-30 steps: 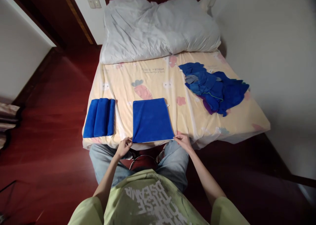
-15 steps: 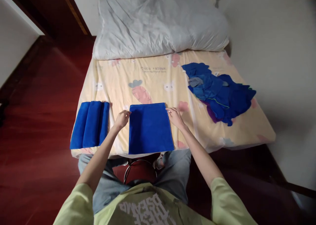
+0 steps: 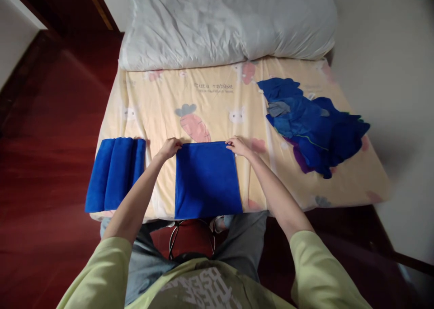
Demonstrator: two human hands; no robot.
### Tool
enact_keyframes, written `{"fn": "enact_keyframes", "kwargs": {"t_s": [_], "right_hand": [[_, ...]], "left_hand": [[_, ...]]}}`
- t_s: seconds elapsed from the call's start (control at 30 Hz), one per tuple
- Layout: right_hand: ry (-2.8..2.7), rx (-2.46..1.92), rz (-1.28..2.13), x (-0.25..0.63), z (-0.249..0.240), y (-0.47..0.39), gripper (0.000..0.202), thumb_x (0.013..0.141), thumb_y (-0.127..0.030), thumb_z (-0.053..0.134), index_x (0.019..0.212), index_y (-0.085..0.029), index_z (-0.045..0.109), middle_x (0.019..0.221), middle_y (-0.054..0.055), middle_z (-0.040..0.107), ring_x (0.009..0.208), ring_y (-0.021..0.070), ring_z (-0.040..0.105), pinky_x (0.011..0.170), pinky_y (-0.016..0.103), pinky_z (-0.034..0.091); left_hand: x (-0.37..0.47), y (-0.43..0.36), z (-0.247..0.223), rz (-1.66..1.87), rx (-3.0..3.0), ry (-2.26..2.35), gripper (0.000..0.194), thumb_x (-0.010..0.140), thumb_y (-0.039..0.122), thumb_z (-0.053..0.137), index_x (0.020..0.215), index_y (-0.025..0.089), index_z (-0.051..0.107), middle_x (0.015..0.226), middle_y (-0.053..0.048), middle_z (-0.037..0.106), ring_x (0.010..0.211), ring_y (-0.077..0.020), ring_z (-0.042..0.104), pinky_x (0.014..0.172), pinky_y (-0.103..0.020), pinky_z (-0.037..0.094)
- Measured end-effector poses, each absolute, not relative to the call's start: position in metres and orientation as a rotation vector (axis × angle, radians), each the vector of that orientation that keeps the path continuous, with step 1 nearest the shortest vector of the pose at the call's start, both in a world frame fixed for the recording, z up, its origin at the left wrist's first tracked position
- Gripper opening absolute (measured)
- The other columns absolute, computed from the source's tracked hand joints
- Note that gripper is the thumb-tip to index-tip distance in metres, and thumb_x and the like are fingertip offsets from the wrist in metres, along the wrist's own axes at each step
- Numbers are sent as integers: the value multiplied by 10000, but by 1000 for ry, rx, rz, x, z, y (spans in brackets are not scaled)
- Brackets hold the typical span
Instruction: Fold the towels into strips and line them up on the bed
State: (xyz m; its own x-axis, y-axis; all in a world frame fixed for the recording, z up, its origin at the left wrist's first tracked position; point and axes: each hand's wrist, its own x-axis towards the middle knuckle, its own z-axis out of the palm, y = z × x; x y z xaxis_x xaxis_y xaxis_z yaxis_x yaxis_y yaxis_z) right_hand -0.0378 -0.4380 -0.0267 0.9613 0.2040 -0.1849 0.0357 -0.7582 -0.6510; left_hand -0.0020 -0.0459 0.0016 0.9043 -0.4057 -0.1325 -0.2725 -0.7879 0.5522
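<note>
A flat blue square of cloth (image 3: 208, 178), perhaps a towel, lies at the bed's near edge in front of me. My left hand (image 3: 172, 147) pinches its far left corner. At the far right corner, my right hand (image 3: 237, 145) has its fingers closed on the cloth's edge. To the left of my left arm are several rolled or folded blue cloths (image 3: 117, 173), side by side. A loose heap of blue cloths (image 3: 315, 126), with grey and purple bits showing, lies on the bed to the right.
The bed (image 3: 152, 105) has a pale yellow sheet printed with carrots and rabbits. A bulky grey-white quilt (image 3: 224, 29) covers its far end. A round-framed stool (image 3: 191, 241) is between my legs. Dark red floor (image 3: 50, 133) lies left, a wall (image 3: 389, 87) right.
Both hands have moved up slightly to the cloth's far corners and closed on them. The camera view has shifted a little closer. The rolled cloths and the heap stay in place.
</note>
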Motion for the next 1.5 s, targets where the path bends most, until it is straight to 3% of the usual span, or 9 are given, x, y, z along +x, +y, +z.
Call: {"fn": "enact_keyframes", "kwargs": {"t_s": [0.1,0.17,0.3,0.67,0.97,1.13,1.27,1.4,1.5], "right_hand": [[-105,-2326,458,-30,-26,-442,73,865,-184,754,935,-171,772,885,59,753,747,149,696,710,236,568],[-84,-2318,468,-26,-24,-442,73,848,-172,766,920,-169,755,850,42,750,705,133,676,662,210,539],[-70,-2393,406,-26,-17,-439,69,831,-119,766,877,-158,733,844,31,743,713,133,658,711,223,517],[-75,-2573,321,-24,-18,-432,82,943,-223,682,959,-167,739,839,64,732,814,181,672,792,256,519],[3,-2687,265,-19,-23,-424,112,972,-196,631,1015,-146,721,1050,138,708,972,240,655,944,334,507],[-56,-2676,284,-22,-28,-421,153,950,-165,653,1089,-139,710,1142,132,666,1060,222,638,1012,327,489],[-63,-2694,343,-20,-26,-422,200,949,-242,690,1109,-127,719,1182,149,657,1145,229,625,1052,327,463],[-51,-2686,512,-14,-17,-423,184,932,-327,720,976,-149,740,1026,115,712,1068,233,654,970,303,478],[96,-2585,571,-11,-11,-424,203,864,-289,777,1003,-153,718,966,74,727,899,187,666,822,261,502]], "left_hand": [[-1,-43,3,-351,2495,-460,218,780,175,625,918,180,794,926,-71,775,911,-245,725,879,-328,569],[-2,-43,4,-368,2488,-454,197,770,188,653,908,187,795,914,-63,779,904,-244,728,864,-319,571],[-1,-43,6,-387,2531,-459,181,766,169,653,883,177,790,908,-73,772,886,-247,725,852,-320,559],[9,-45,2,-285,2648,-531,180,833,143,597,893,153,766,925,-113,721,903,-249,678,867,-327,511],[9,-57,-3,-268,2697,-386,204,868,119,563,940,121,754,941,-139,686,861,-243,660,842,-329,517],[8,-57,5,-349,2692,-443,179,873,250,636,920,140,769,930,-111,682,923,-238,661,896,-314,525],[11,-53,13,-459,2619,-475,216,858,371,690,895,171,767,926,-67,701,941,-223,671,900,-310,533],[17,-51,22,-694,2523,-390,232,838,403,725,893,178,731,846,-32,722,827,-202,697,807,-303,548],[19,-49,28,-819,2398,-288,254,813,351,755,977,163,711,823,-38,732,723,-178,695,720,-292,561]]}}
